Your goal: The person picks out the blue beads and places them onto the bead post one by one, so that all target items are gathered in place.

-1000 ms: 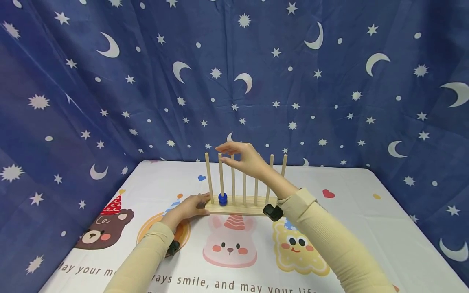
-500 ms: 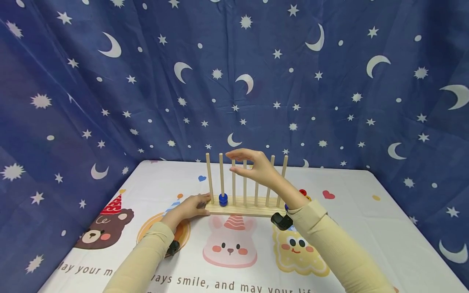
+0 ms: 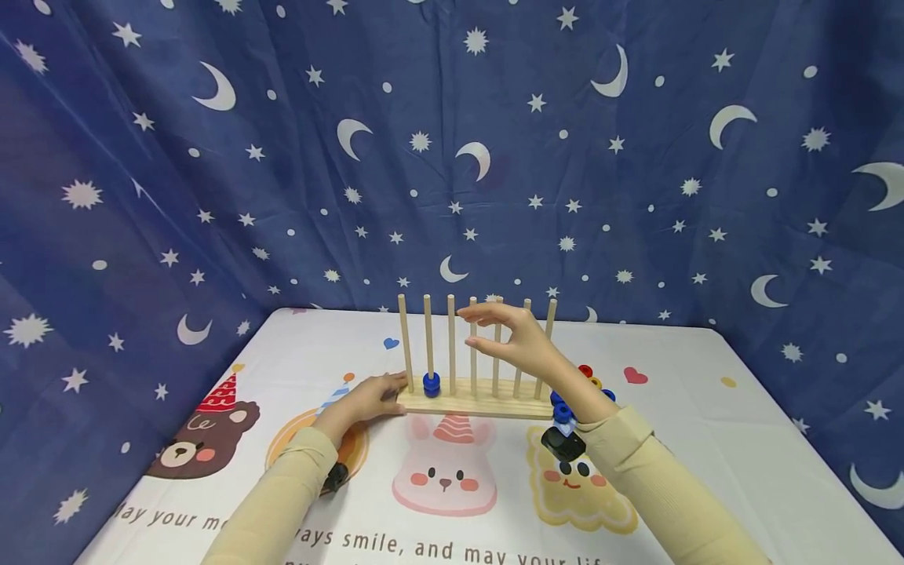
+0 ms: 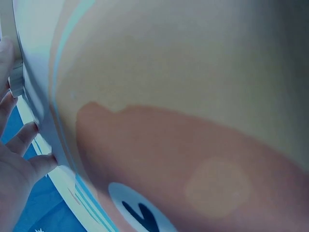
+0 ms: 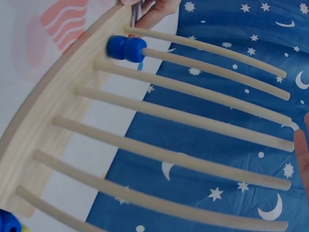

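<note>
A wooden peg rack (image 3: 487, 405) with several upright pegs stands mid-table in the head view. Two blue beads (image 3: 431, 385) are stacked low on its second peg from the left; the right wrist view also shows these blue beads (image 5: 126, 48). My left hand (image 3: 370, 399) holds the rack's left end, thumb in front and fingers behind. In the left wrist view, other fingers (image 4: 24, 137) touch the cloth. My right hand (image 3: 519, 337) hovers near the tops of the middle pegs, thumb and fingers apart, holding nothing. Only its fingertips (image 5: 301, 154) show in the right wrist view.
Loose blue beads (image 3: 563, 413), a red bead (image 3: 585, 370) and a yellow bead (image 3: 596, 383) lie by the rack's right end, partly behind my right forearm. A printed cloth (image 3: 678, 455) covers the table. A blue star-patterned curtain (image 3: 537, 157) hangs behind.
My right hand has moved right and slightly down, away from the top of the second peg. The loose beads have come into sight beside its forearm. My left hand stays on the rack.
</note>
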A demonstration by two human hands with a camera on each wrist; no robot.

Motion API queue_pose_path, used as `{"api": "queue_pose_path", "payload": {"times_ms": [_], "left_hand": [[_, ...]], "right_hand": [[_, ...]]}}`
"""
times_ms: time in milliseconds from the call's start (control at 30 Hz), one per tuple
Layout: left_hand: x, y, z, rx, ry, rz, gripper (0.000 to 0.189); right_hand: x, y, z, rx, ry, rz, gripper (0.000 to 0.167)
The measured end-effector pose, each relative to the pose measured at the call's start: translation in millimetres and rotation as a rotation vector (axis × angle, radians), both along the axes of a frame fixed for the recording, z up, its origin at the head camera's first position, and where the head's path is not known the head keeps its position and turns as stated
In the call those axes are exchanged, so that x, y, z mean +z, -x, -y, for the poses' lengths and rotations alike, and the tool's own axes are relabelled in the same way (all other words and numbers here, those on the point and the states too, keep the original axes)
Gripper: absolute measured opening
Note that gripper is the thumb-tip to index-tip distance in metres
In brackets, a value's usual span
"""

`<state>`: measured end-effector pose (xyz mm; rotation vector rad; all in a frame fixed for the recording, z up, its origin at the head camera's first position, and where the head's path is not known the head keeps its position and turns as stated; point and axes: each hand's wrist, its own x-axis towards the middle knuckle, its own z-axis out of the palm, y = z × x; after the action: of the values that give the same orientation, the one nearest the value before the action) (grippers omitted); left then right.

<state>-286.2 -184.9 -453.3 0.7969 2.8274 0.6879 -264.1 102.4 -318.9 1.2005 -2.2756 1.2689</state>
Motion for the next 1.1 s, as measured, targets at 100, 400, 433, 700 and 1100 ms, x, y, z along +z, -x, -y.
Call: {"api": "queue_pose_path", "payload": {"times_ms": [100,400,433,700,1100], "left_hand": [[-0.4,0.0,0.6,0.009,-0.011,0.005,0.057],[-0.3,0.3,-0.4,-0.003,-0.008,0.013,0.058],[-0.6,0.0,-0.5,-0.005,-0.006,0.01,0.058],[-0.2,0.7,2.4,0.007,-0.001,0.008,0.058],[-1.2,1.5,2.5,0.013,-0.001,0.028,0.059]], "right_hand": [[-3.7,-1.4,-5,-0.012,-0.004,0.012,0.036],[-13.6,-7.6,-23,-0.057,-0.041,0.044,0.037],[-15.4,-7.9,-25,-0.057,-0.041,0.034,0.037],[-22.8,-9.8,-39,-0.071,-0.022,0.02,0.037],[-28.4,-11.8,-62,-0.124,0.002,0.004,0.037]]}}
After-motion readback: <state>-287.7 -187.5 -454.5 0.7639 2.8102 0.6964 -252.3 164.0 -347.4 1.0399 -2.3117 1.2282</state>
